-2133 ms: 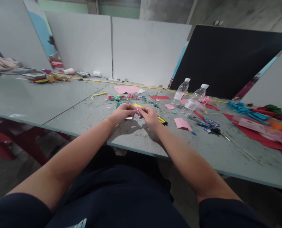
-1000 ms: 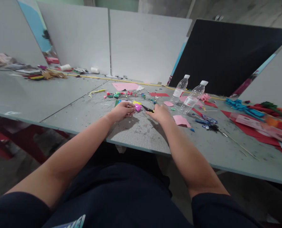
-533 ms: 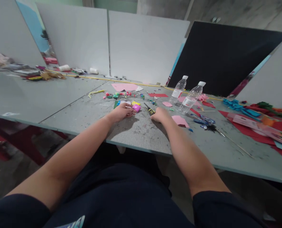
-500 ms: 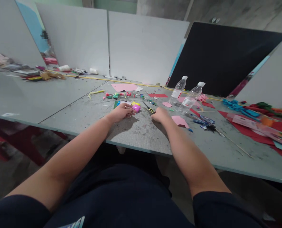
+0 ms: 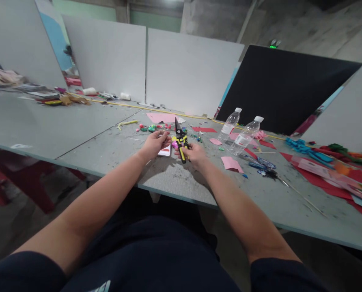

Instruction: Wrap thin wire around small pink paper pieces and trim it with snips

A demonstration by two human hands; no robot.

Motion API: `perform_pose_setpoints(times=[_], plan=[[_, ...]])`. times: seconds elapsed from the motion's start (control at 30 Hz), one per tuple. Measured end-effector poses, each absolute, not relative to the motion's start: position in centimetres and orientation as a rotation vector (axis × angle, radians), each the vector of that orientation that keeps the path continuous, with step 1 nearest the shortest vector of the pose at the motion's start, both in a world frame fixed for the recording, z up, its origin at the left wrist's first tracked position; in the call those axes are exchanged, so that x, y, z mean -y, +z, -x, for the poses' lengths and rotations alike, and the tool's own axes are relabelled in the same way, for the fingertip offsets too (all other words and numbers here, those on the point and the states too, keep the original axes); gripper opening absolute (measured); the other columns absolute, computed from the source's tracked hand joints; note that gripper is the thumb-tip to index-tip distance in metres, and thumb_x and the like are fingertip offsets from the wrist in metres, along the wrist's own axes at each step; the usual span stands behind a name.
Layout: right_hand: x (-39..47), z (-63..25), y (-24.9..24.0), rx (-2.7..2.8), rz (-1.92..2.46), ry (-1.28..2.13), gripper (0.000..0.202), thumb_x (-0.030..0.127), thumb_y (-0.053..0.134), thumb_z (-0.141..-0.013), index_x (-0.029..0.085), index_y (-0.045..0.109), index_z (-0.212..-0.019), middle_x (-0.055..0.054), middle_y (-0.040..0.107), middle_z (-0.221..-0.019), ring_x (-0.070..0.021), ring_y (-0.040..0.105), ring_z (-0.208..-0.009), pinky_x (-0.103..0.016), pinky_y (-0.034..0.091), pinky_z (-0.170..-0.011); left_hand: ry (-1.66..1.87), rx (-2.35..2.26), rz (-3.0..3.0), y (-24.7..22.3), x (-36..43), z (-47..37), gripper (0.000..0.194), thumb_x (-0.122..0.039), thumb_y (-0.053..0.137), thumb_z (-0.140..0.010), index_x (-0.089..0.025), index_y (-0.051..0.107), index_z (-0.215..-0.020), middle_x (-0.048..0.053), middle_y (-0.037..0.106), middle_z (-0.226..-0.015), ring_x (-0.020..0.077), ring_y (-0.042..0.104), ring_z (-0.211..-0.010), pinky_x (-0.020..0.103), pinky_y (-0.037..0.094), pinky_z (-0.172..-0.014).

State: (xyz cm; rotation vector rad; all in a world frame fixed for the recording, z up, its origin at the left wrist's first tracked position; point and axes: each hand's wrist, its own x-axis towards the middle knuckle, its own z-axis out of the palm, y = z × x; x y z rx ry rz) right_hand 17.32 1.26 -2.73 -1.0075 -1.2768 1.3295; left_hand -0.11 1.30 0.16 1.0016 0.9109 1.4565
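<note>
My right hand [image 5: 195, 154] is closed around the handles of black-and-yellow shears [image 5: 182, 144], held upright with the dark blades pointing up and away from me. Facing it, my left hand [image 5: 156, 142] has its fingers pinched together; what they hold is too small to make out. Beneath the left hand lies a white-and-red flat item [image 5: 165, 151], partly covered by the hand. A bright pink lump [image 5: 174, 143] shows between the two hands, partly hidden by the shears. Just behind the hands runs a row of small coloured pieces [image 5: 152, 128].
Two clear plastic bottles [image 5: 230, 121] stand to the right. Pink paper [image 5: 232, 164] and red paper [image 5: 204, 129] lie near them. Blue-handled tools [image 5: 258, 165] and a pile of coloured materials [image 5: 330, 162] are further right. White panels [image 5: 193, 69] close off the back.
My right hand has lifted the shears off the table and brought them left, upright, close to my left hand. The left hand has shifted slightly, uncovering more of the white-and-red flat item.
</note>
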Motion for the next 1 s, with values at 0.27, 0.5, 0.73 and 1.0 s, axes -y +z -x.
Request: perform_pose_setpoints(times=[0.27, 0.5, 0.73, 1.0], plan=[[-2.1, -17.6, -3.8, 1.365, 0.969, 1.213, 0.022, 0.029, 0.070, -0.088, 0.024, 0.048, -0.087, -0.001, 0.073, -0.081, -0.0196, 0.076, -0.072, -0.036, 0.065, -0.072, 1.487, -0.993, -0.983, 0.1, -1.7, -0.2, 0.031, -0.035, 0.061, -0.102, -0.015, 0.059, -0.078, 0.001, 0.064, -0.064, 0.0074, 0.057, -0.050, 0.020, 0.049, -0.054], [-2.5, -18.7, -3.7, 1.768, 1.291, 0.580, 0.013, 0.033, 0.060, -0.086, 0.024, 0.051, -0.090, -0.004, 0.070, -0.087, -0.0228, 0.070, -0.086, -0.034, 0.054, -0.076, 1.454, -0.885, -0.938, 0.7, -1.1, -0.2, 0.027, -0.029, 0.055, -0.106, -0.018, 0.052, -0.081, -0.002, 0.061, -0.064, 0.0065, 0.055, -0.049, 0.017, 0.041, -0.051], [-1.3, -18.2, -3.4, 1.967, 1.342, 0.302, 0.021, 0.037, 0.058, -0.086, 0.026, 0.040, -0.086, -0.004, 0.063, -0.088, -0.0224, 0.057, -0.082, -0.035, 0.046, -0.075, 1.542, -0.751, -0.891, 1.3, -0.7, -0.3, 0.022, -0.011, 0.050, -0.104, -0.019, 0.051, -0.084, -0.004, 0.059, -0.070, 0.0050, 0.059, -0.059, 0.016, 0.046, -0.061], [-1.7, -17.6, -4.8, 1.901, 1.344, 0.357, 0.025, 0.039, 0.059, -0.089, 0.027, 0.041, -0.101, -0.007, 0.067, -0.100, -0.0247, 0.061, -0.089, -0.037, 0.047, -0.080, 1.585, -0.693, -0.933, 1.0, -1.1, -0.1, 0.019, -0.009, 0.059, -0.098, -0.020, 0.050, -0.085, -0.006, 0.057, -0.072, 0.0046, 0.056, -0.062, 0.016, 0.044, -0.063]])
